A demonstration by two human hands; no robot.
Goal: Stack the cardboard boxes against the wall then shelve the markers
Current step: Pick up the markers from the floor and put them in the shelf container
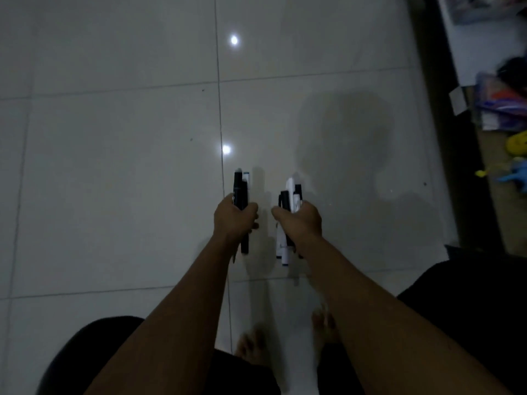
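**Markers in both hands above a tiled floor**

A person stands barefoot on a pale tiled floor (114, 181), arms stretched forward and down, each hand wrapped around a bundle of markers. The left hand (234, 216) has its grip closed around a few dark-bodied markers (240, 192), which stick out beyond the fist on the far side and below it toward the body. The right hand (302, 220), just beside the left but apart from it, has its grip closed on a mixed bundle of white and dark markers (291, 198), likewise poking out past both ends of the fist. Both bundles point roughly away from the person, held in the air over the tiles. Two bright light reflections (233, 40) shine on the floor beyond the left grip. Well off to the right of the right grip, past a dark edge, lies blurred clutter of colourful toys (513, 143) and packaging. The person's bare feet (251, 346) show below, between the forearms.
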